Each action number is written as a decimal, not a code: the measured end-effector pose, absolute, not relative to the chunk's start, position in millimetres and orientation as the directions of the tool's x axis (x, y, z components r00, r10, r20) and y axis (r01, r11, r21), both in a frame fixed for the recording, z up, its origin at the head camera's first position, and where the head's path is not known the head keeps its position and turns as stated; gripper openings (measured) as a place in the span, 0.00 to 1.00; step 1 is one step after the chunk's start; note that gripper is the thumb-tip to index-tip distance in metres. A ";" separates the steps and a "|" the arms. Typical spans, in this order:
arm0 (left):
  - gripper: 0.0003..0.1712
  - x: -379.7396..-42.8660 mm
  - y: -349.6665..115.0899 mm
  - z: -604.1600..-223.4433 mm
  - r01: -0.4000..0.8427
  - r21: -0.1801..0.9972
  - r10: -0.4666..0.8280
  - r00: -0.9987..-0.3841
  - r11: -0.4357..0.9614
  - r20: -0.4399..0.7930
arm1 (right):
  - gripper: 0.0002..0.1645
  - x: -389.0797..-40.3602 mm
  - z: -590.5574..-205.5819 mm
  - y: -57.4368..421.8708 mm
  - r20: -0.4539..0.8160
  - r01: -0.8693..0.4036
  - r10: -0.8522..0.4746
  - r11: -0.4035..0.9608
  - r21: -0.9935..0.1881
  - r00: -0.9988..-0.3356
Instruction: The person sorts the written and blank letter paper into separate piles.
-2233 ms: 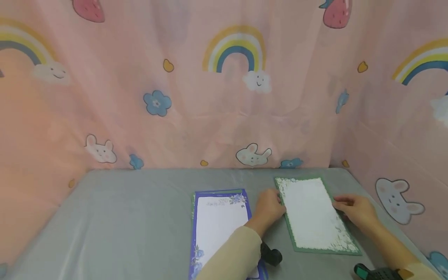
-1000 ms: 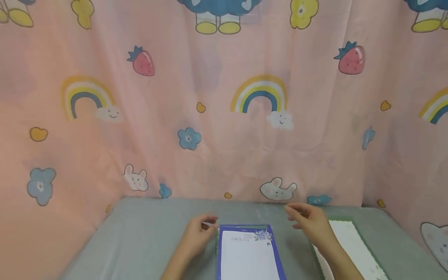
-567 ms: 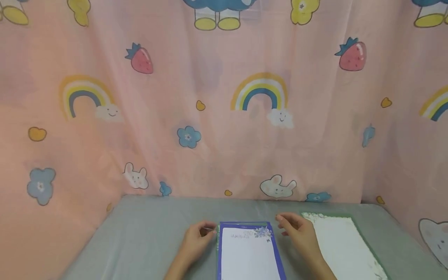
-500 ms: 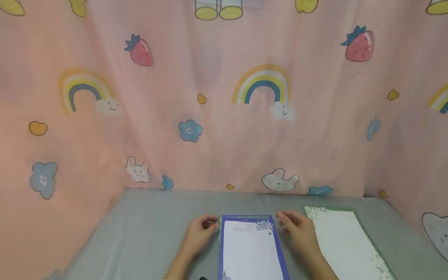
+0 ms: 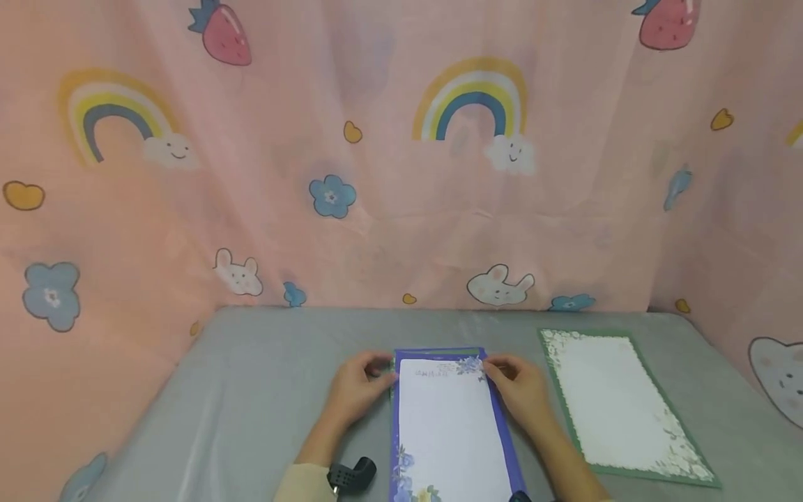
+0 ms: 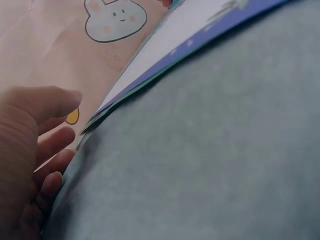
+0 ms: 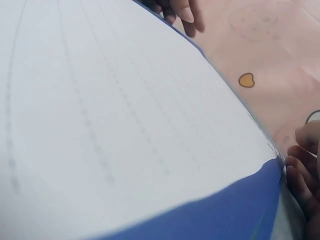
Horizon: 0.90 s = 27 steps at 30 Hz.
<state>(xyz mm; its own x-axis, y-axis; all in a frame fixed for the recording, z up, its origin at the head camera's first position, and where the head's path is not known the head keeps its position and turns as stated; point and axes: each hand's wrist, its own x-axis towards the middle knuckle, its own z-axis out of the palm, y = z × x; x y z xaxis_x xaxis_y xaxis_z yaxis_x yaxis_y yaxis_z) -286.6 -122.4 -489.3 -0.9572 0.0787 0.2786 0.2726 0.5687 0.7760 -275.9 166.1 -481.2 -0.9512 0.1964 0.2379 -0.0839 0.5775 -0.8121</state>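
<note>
A stack of letter paper lies in front of me, topped by a violet-bordered sheet [image 5: 448,425] with blue flowers in its corners. Green edges peek out beneath it at the far end and left side. My left hand [image 5: 354,390] is at the stack's far left corner, thumb and fingers apart around the edge; the left wrist view shows a gap between thumb [image 6: 57,102] and paper. At the far right corner is my right hand [image 5: 521,394], its fingertips right at the edge in the right wrist view, the fingers [image 7: 300,172] loosely bent.
To the right lies a green-bordered sheet [image 5: 617,401] with white flowers, slightly turned. The grey-covered table [image 5: 263,404] meets a pink patterned curtain [image 5: 376,244] at its back edge. A black wrist device [image 5: 353,476] sits on my left wrist.
Both hands left the green-bordered sheet, which stays flat on the right, and moved to the violet-bordered stack. Most recently the right hand closed in on its corner. The head view tilted down.
</note>
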 end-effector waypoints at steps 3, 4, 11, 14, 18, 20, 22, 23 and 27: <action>0.19 -284.7 -123.2 -488.0 0.294 0.737 0.112 -0.951 0.609 0.287 | 0.09 -275.3 -481.9 163.9 0.252 -0.069 0.229 0.597 -0.799 -0.940; 0.20 -284.6 -122.7 -487.5 0.295 0.730 0.119 -0.951 0.616 0.284 | 0.09 -275.4 -482.1 163.8 0.260 -0.069 0.237 0.601 -0.796 -0.936; 0.25 -283.0 -123.3 -488.2 0.288 0.697 0.140 -0.955 0.657 0.263 | 0.10 -277.3 -484.4 158.7 0.274 -0.082 0.237 0.599 -0.797 -0.932; 0.28 -283.1 -123.5 -488.0 0.295 0.664 0.151 -0.952 0.687 0.267 | 0.12 -279.1 -483.7 157.8 0.274 -0.093 0.216 0.602 -0.793 -0.937; 0.30 -284.6 -121.5 -487.1 0.314 0.608 0.180 -0.945 0.730 0.271 | 0.13 -280.2 -481.3 160.3 0.287 -0.123 0.183 0.604 -0.787 -0.940; 0.30 -285.2 -119.8 -486.8 0.319 0.590 0.193 -0.944 0.741 0.267 | 0.13 -280.0 -480.3 162.0 0.284 -0.127 0.170 0.606 -0.785 -0.944; 0.30 -285.2 -118.4 -486.4 0.325 0.584 0.201 -0.942 0.744 0.268 | 0.13 -279.6 -479.7 163.3 0.275 -0.126 0.160 0.606 -0.786 -0.948; 0.30 -285.0 -117.8 -486.4 0.324 0.583 0.203 -0.943 0.745 0.265 | 0.13 -279.3 -479.6 163.7 0.270 -0.125 0.156 0.604 -0.787 -0.950; 0.30 -284.1 -117.5 -486.4 0.325 0.580 0.204 -0.942 0.746 0.266 | 0.13 -278.8 -479.8 164.1 0.252 -0.126 0.136 0.591 -0.797 -0.958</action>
<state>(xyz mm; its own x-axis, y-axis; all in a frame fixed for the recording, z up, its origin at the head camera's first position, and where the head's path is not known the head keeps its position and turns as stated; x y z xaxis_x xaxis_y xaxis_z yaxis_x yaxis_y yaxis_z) -284.1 -117.5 -486.4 -0.9422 0.2043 0.2656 0.3255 0.7464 0.5805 -278.8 164.1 -479.8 -0.9581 0.1360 0.2521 -0.1257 0.5913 -0.7966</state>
